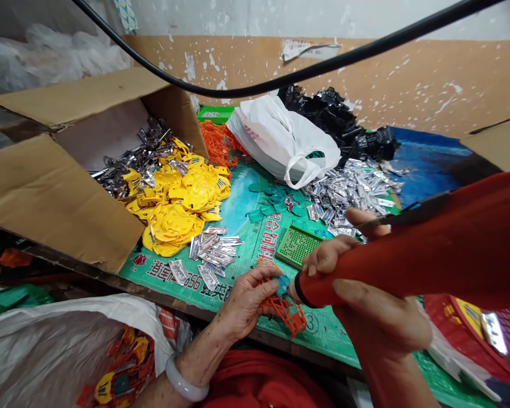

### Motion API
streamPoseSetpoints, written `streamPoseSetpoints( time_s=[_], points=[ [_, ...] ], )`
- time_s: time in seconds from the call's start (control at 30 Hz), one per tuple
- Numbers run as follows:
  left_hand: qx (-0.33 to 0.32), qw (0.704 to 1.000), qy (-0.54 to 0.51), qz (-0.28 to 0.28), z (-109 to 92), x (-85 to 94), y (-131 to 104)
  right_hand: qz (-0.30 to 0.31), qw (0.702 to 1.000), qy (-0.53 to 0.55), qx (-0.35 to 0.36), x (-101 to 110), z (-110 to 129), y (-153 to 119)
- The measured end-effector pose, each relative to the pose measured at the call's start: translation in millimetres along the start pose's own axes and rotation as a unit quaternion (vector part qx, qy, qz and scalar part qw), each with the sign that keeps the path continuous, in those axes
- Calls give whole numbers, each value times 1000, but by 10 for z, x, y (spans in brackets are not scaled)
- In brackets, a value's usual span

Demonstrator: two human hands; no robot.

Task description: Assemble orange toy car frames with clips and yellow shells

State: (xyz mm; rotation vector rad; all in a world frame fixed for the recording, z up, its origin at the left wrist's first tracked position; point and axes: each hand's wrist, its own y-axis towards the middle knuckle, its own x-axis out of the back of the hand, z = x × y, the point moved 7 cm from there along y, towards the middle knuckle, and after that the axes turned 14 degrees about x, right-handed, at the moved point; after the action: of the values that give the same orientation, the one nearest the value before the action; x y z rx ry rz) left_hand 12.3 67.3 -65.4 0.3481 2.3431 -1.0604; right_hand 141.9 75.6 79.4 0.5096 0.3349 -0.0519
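My left hand (244,303) grips an orange plastic lattice frame (292,318) near the table's front edge. On the frame sits a blue-teal plastic piece (283,285), partly covered by my fingers. My right hand (382,317) is wrapped around a large red power screwdriver (412,243), which comes in from the right. Its tip points at the blue-teal piece; whether it touches is hard to see. Just behind my hands is a small green tray (288,262) holding tiny metal bits, probably screws. Silvery flat parts (215,252) lie loose to the left of it.
A cardboard box (63,209) at left spills yellow parts (174,226) and dark chrome ones. Further back are orange frames (221,141), a white bag (276,133), black parts (344,124) and silvery parts (352,187). A black cable (238,90) hangs across the top.
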Motion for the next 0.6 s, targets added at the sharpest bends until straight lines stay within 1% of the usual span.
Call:
streamPoseSetpoints(
  time_s=[0.17,0.37,0.5,0.6],
  points=[
    [3,1000,-12,-9,4,-4,10,26,999,-23,-9,-11,-28,11],
    [3,1000,-15,-4,2,-18,8,70,995,-73,21,-110,-2,22],
    [-11,1000,-9,18,3,-33,-1,90,992,-84,30,-175,15,19],
    [-28,999,-18,43,-2,-42,0,133,982,-120,52,-241,47,27]
  ],
)
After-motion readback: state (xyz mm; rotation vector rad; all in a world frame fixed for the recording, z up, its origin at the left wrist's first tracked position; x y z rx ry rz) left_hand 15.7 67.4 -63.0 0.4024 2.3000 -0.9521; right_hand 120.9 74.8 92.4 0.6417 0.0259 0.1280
